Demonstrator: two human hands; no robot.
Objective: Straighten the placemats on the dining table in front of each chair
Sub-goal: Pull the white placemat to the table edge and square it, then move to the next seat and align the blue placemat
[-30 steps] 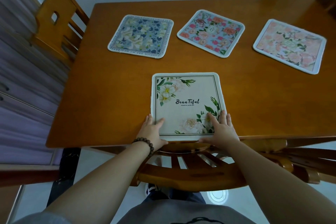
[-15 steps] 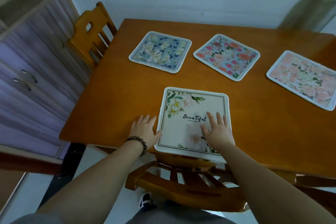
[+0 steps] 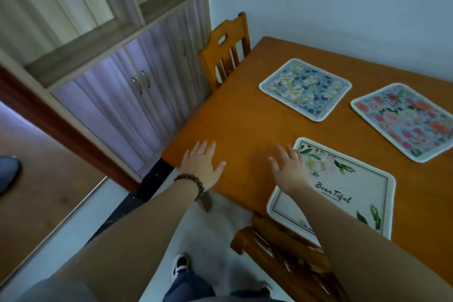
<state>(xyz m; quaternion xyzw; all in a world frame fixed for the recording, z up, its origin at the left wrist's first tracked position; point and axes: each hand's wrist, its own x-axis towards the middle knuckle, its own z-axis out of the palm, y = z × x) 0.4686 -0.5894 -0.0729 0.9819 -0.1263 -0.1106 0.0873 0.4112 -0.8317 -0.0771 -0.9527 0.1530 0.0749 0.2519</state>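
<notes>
A white placemat printed "Beautiful" (image 3: 353, 191) lies at the near edge of the wooden dining table (image 3: 235, 120), in front of the near chair (image 3: 282, 250). My right hand (image 3: 290, 169) hovers open over that mat's left corner, fingers spread. My left hand (image 3: 202, 165), with a bead bracelet on the wrist, is open over the bare table corner to the left. A blue floral placemat (image 3: 305, 88) lies further back, askew near the left end chair (image 3: 224, 51). A pink floral placemat (image 3: 404, 120) lies at the right, also askew.
A cabinet with purple-tinted doors (image 3: 127, 95) stands close to the table's left end, leaving a narrow gap. A white wall runs behind the table. My shoe (image 3: 181, 262) is on the pale floor below.
Both hands have lifted off the "Beautiful" mat and moved left, towards the table corner. The view has swung left, so the third floral mat on the right is out of sight.
</notes>
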